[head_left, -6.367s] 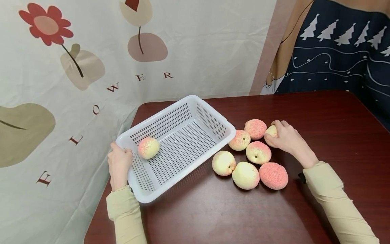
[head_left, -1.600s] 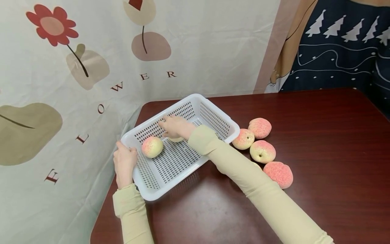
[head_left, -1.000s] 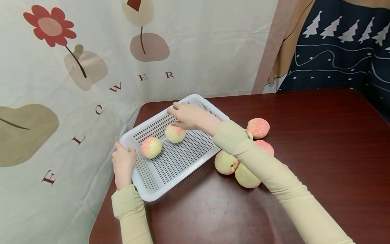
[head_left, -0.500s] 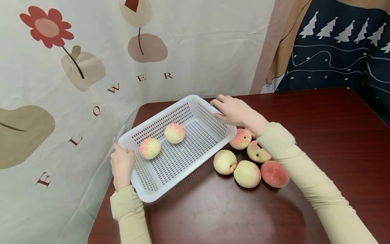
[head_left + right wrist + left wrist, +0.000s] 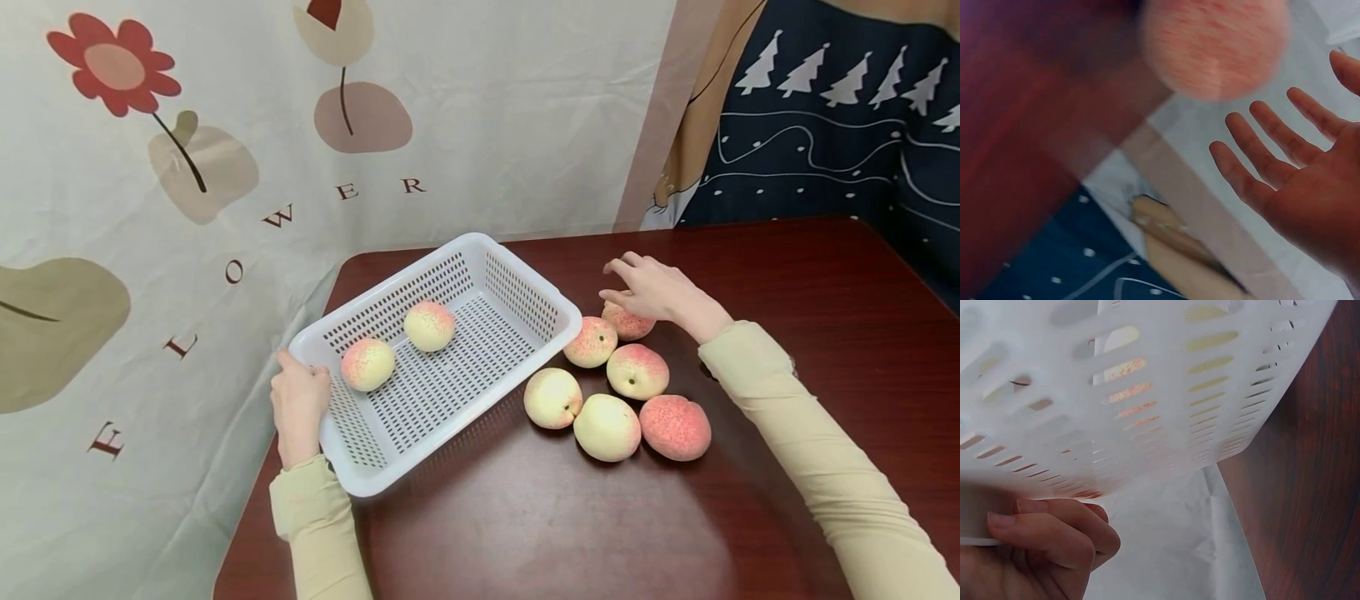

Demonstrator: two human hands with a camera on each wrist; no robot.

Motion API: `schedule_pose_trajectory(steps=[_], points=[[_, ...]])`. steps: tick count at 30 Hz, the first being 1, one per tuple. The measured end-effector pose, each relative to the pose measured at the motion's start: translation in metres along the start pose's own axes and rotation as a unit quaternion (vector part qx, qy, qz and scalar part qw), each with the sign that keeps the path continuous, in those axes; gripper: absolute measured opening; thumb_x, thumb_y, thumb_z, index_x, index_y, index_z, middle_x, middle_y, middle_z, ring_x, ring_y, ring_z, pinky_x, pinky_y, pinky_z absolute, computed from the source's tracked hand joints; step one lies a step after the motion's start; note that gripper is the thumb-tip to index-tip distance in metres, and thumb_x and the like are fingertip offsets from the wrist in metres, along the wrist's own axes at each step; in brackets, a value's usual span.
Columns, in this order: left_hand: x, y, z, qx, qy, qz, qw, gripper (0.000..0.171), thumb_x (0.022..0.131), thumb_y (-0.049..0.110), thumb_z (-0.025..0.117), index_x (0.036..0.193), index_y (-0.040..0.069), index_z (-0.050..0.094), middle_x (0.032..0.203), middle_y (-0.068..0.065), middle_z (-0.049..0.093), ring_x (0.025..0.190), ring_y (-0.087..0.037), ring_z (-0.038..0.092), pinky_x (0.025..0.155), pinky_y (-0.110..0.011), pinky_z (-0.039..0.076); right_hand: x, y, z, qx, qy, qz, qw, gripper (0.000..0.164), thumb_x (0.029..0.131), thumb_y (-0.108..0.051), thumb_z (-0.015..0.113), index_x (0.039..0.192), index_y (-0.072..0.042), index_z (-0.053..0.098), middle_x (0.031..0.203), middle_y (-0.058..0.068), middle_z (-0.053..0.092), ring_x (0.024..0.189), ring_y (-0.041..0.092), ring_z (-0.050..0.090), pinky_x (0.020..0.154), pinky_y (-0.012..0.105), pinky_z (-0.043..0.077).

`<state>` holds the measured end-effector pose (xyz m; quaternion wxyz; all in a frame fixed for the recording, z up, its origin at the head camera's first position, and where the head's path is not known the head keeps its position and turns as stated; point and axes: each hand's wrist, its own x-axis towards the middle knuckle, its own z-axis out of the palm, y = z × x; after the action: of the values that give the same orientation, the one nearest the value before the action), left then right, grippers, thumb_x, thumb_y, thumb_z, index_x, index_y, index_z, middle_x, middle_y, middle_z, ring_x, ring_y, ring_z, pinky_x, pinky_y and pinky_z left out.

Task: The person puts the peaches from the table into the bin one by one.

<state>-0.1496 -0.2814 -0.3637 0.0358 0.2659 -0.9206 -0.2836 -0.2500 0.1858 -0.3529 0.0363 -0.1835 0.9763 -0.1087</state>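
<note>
My left hand [image 5: 300,408] grips the left rim of a white perforated plastic basket [image 5: 487,400]; the left wrist view shows its fingers [image 5: 1066,534] curled at the rim, under the slotted wall. Two yellow-pink peaches lie inside, one peach [image 5: 368,365] near the left end and another peach [image 5: 430,326] by the far wall. My right hand [image 5: 660,292] hovers with spread fingers just above a pink peach [image 5: 628,323], which it partly hides in the head view. In the right wrist view the fingers are extended and hold nothing, with the blurred pink peach [image 5: 1216,47] apart from them.
Several more peaches cluster right of the basket: a pink-yellow peach [image 5: 590,342], a peach [image 5: 637,372], a pale peach [image 5: 552,399], a pale peach [image 5: 607,427] and a red peach [image 5: 676,428]. They rest on a dark red wooden table [image 5: 810,300]. A printed curtain [image 5: 480,125] hangs behind it.
A second peach, held by my right hand at the right earlier, was released in the basket. That hand has since moved right, out over the cluster. My left hand has kept its hold.
</note>
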Motion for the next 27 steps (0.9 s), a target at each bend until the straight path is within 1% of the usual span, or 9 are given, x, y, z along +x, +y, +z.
schedule_pose_trajectory(steps=[5,9,13,16,20,24,27], points=[[0.000,-0.001,0.001,0.000,-0.002,-0.001,1.0000,0.065,0.091,0.016,0.034,0.145,-0.006,0.004,0.119,-0.044,0.044,0.100,-0.049,0.052,0.077,-0.056,0.047,0.000,0.014,0.016,0.019,-0.019,0.018,0.999,0.052,0.089,-0.044,0.052,0.127,-0.009,0.049,0.124,0.019,0.049,0.101,0.032,0.053,0.078,0.057,0.048],[0.001,-0.001,0.001,-0.003,0.006,0.007,0.9999,0.061,0.090,0.015,0.035,0.142,-0.007,0.011,0.116,-0.044,0.046,0.100,-0.051,0.051,0.077,-0.057,0.045,-0.001,0.019,0.025,0.028,-0.023,0.017,0.999,0.055,0.088,-0.048,0.053,0.127,-0.009,0.049,0.124,0.019,0.049,0.100,0.033,0.055,0.077,0.057,0.048],[0.001,-0.001,0.001,-0.004,0.012,0.014,0.9998,0.056,0.090,0.014,0.035,0.138,-0.009,0.017,0.113,-0.043,0.047,0.098,-0.051,0.051,0.075,-0.057,0.045,-0.001,0.020,0.032,0.034,-0.022,0.016,0.999,0.055,0.086,-0.049,0.054,0.125,-0.010,0.050,0.123,0.017,0.050,0.099,0.032,0.056,0.077,0.055,0.048],[0.001,-0.001,0.001,-0.004,0.012,0.014,0.9998,0.056,0.090,0.014,0.035,0.139,-0.008,0.017,0.112,-0.043,0.048,0.097,-0.051,0.052,0.073,-0.056,0.045,-0.002,0.021,0.036,0.039,-0.024,0.016,0.999,0.055,0.087,-0.050,0.052,0.125,-0.011,0.050,0.124,0.016,0.050,0.101,0.032,0.055,0.080,0.055,0.047],[0.001,-0.002,0.001,-0.004,0.012,0.016,0.9998,0.058,0.090,0.014,0.035,0.140,-0.008,0.015,0.114,-0.044,0.047,0.097,-0.051,0.052,0.074,-0.056,0.045,-0.003,0.020,0.040,0.051,-0.023,0.014,0.998,0.053,0.088,-0.050,0.050,0.124,-0.012,0.051,0.125,0.017,0.049,0.104,0.034,0.054,0.084,0.056,0.046],[0.001,-0.002,0.001,-0.006,0.011,0.016,0.9998,0.059,0.090,0.014,0.035,0.140,-0.008,0.014,0.115,-0.044,0.046,0.099,-0.052,0.051,0.077,-0.057,0.045,-0.003,0.019,0.043,0.062,-0.017,0.014,0.998,0.051,0.088,-0.048,0.051,0.124,-0.011,0.052,0.124,0.017,0.050,0.105,0.034,0.053,0.085,0.056,0.046],[0.001,-0.003,0.001,-0.006,0.007,0.011,0.9999,0.060,0.090,0.014,0.035,0.141,-0.007,0.013,0.116,-0.044,0.046,0.100,-0.051,0.051,0.077,-0.057,0.045,-0.002,0.019,0.044,0.060,-0.012,0.011,0.998,0.051,0.088,-0.047,0.052,0.122,-0.009,0.052,0.123,0.018,0.051,0.104,0.033,0.053,0.085,0.055,0.046]])
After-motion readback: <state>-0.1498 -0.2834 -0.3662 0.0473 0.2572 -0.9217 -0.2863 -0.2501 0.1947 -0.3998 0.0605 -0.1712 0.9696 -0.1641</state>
